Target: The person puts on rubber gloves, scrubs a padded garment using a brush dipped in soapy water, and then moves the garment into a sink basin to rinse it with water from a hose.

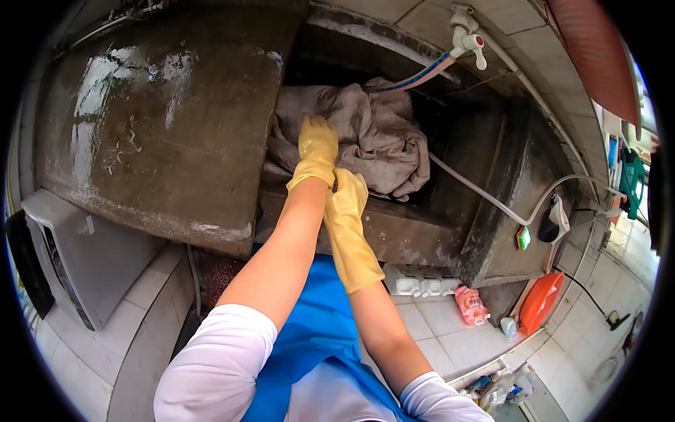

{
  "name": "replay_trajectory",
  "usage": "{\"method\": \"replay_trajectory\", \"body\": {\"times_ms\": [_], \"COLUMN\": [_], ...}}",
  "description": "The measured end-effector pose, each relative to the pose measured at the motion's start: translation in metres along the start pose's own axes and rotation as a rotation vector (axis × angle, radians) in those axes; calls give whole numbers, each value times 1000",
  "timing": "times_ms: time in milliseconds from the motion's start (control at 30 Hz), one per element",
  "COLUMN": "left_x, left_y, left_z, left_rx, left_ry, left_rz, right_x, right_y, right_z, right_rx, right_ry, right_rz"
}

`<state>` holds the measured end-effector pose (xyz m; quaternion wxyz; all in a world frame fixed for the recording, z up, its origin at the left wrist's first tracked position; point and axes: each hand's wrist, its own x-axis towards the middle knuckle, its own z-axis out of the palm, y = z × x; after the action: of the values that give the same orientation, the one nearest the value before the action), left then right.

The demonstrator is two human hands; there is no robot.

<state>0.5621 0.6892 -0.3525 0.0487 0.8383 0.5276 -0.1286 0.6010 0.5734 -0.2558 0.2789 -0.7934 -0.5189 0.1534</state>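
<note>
Both hands wear yellow rubber gloves. My left hand (pixel 318 141) is held over a crumpled greyish-pink cloth (pixel 383 144), fingers stretched forward; whether it touches the cloth I cannot tell. Its glove is bunched at the wrist, leaving the forearm bare. My right hand (pixel 346 193) is closed at the cuff of the left glove, its fingertips partly hidden. The right glove reaches well up the forearm. The cloth lies heaped in a dark stone sink (pixel 450 235).
A striped hose (pixel 415 79) runs from the tap (pixel 465 43) to the cloth. Left of the sink is a wet stone slab (pixel 155 133), with a grey appliance (pixel 95 257) below. A pink pouch (pixel 471 306) and an orange basin (pixel 541 302) stand on the tiled floor.
</note>
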Motion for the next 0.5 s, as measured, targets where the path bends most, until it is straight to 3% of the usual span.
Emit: {"method": "replay_trajectory", "body": {"times_ms": [133,167,267,333,400,433,500], "left_x": [-3,-8,-16,-18,-23,-27,-32], "left_y": [-2,-1,-3,-4,-3,-4,-7], "left_z": [4,5,5,7,16,10,-12], "left_rx": [51,10,-49,-77,-130,-131,-143], "left_ry": [34,-38,-166,-232,-310,-312,-425], "left_rz": [-15,-57,-106,-120,-73,-75,11], "right_x": [17,19,5,-1,7,20,27], "right_y": [-6,-8,8,20,13,-6,3], "right_z": [-4,-9,-7,-14,-40,-66,-65], "right_rx": [-28,11,83,126,734,745,797], "right_ry": [-125,-191,-176,-222,-616,-678,-770], "right_rz": [209,299,199,257,676,520,565]}}
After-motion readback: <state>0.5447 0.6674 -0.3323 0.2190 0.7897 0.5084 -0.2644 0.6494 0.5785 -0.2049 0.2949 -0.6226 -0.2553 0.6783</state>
